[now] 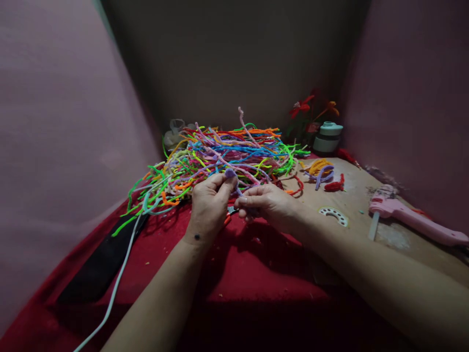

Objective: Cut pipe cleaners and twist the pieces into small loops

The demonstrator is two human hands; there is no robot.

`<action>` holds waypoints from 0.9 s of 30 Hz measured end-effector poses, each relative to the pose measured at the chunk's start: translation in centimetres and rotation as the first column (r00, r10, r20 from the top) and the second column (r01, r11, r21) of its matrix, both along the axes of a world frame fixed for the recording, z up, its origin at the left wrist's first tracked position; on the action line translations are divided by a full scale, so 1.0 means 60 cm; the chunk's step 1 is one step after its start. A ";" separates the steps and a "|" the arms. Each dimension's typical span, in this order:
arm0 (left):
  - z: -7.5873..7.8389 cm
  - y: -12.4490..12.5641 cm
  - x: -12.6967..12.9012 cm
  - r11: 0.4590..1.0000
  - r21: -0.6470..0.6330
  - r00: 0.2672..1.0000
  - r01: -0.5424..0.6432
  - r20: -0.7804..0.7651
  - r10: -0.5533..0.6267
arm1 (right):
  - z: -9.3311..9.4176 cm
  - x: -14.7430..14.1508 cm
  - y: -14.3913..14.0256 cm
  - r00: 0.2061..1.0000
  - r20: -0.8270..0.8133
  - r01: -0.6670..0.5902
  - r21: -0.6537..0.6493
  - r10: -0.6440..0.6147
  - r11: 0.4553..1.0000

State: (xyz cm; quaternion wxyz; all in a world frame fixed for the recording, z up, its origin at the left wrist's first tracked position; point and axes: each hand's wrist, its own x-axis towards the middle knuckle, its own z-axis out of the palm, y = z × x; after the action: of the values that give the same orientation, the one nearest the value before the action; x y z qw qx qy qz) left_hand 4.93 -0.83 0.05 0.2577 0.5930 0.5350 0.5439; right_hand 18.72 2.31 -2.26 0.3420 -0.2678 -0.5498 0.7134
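pipe-cleaner heap [227,151] at 12 o'clock, strands mostly lying 9-to-3 | glue gun [414,217] at 3 | left hand [210,205] pinches lilac pipe cleaner [231,175], axis 11-to-5 | right hand [269,203] closed, probably on its lower end

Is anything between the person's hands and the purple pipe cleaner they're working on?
Nothing visible: the left hand and right hand both pinch the purple pipe cleaner directly, in front of the pipe cleaner pile.

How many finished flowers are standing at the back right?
2: a red flower left of an orange flower, both behind the white jar. The area is dark, so more may be hidden.
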 end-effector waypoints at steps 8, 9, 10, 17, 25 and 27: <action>-0.004 0.005 -0.002 0.992 -0.058 0.993 0.111 -0.039 -0.113 | 0.007 -0.001 -0.005 0.986 0.107 0.131 0.010 -0.132 0.991; -0.008 0.006 -0.002 0.998 -0.017 0.989 0.061 -0.133 -0.062 | 0.010 -0.001 -0.007 0.977 0.154 0.141 0.050 -0.147 0.989; -0.011 0.007 -0.001 1.000 0.029 0.972 0.004 -0.236 0.003 | 0.013 -0.001 -0.009 0.961 0.220 0.146 0.101 -0.166 0.984; -0.013 0.015 -0.009 0.995 -0.069 0.903 -0.066 -0.428 0.030 | 0.015 -0.004 -0.013 0.720 0.545 0.056 0.571 -0.429 0.819; 0.006 0.004 -0.007 0.890 -0.369 0.950 0.268 -0.054 -0.309 | 0.013 0.001 -0.009 0.907 0.089 0.319 0.498 -0.413 0.807; 0.007 0.001 -0.003 0.857 -0.411 0.936 0.312 -0.024 -0.352 | 0.015 0.002 -0.010 0.897 0.020 0.355 0.566 -0.442 0.744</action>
State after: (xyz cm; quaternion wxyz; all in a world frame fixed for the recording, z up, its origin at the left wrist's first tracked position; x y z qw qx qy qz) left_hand 4.75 -0.78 0.50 0.4370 0.6369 0.5363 0.3403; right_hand 18.83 1.74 -1.38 0.5058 -0.3235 -0.6851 0.4126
